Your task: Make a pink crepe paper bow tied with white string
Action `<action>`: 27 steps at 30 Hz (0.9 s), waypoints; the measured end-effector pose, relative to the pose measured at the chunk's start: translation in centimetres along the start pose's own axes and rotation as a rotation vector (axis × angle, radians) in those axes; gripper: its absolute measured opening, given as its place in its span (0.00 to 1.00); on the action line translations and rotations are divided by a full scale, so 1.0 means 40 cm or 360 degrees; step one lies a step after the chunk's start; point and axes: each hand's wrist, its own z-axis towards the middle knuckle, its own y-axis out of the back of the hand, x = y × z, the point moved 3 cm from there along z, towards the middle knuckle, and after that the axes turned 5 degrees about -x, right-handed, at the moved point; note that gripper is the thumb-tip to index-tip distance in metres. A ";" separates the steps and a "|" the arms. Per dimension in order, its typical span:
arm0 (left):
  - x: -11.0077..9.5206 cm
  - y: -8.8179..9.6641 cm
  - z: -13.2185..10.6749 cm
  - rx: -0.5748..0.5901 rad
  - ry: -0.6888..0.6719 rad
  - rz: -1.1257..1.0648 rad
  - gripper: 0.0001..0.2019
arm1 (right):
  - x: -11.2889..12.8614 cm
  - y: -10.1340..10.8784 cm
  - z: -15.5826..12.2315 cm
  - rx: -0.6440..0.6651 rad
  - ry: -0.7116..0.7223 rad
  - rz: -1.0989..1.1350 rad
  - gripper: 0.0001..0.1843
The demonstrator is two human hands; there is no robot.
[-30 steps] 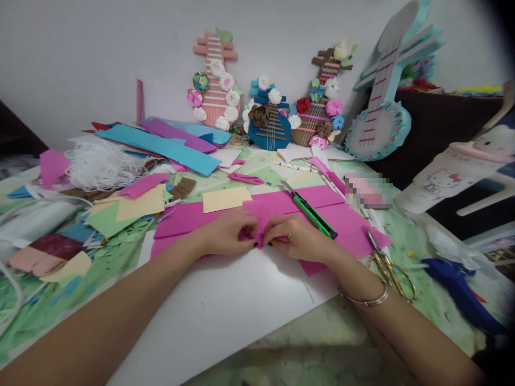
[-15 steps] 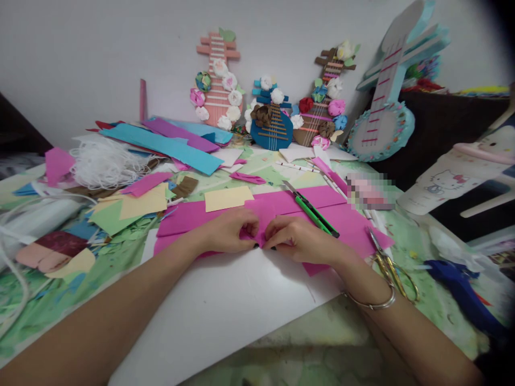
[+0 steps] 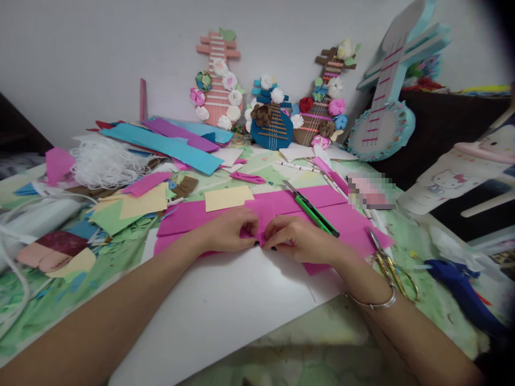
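Observation:
Both my hands meet at the middle of the table over a sheet of magenta paper (image 3: 189, 214). My left hand (image 3: 229, 230) and my right hand (image 3: 298, 238) each pinch a small folded piece of the same magenta paper (image 3: 253, 233) between fingertips, knuckles almost touching. The pinched piece lies at the edge of a large white sheet (image 3: 225, 305) under my forearms. A green utility knife (image 3: 314, 212) rests on the magenta paper just beyond my right hand. A bangle circles my right wrist.
Gold-handled scissors (image 3: 390, 265) lie right of my right wrist, a blue glue gun (image 3: 462, 289) farther right. Paper scraps (image 3: 129, 206), white string (image 3: 100, 161) and blue strips (image 3: 161, 145) fill the left. Paper guitars (image 3: 273, 118) lean on the back wall; a white cup (image 3: 446, 179) lies on its side at right.
My hands have stayed in place, fingers working slightly on the magenta piece. The view shifted a little between the earliest frame and now.

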 end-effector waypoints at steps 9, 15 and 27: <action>0.004 -0.003 0.003 0.0020 0.0038 0.0026 0.04 | 0.001 0.001 0.000 0.0024 0.0022 -0.0011 0.20; 0.003 -0.009 0.003 0.0051 0.0055 0.0068 0.05 | 0.002 0.001 0.000 0.0035 0.0004 -0.0021 0.20; 0.012 -0.016 0.006 0.0039 0.0097 0.0051 0.04 | 0.002 0.001 0.000 0.0043 -0.0018 -0.0027 0.21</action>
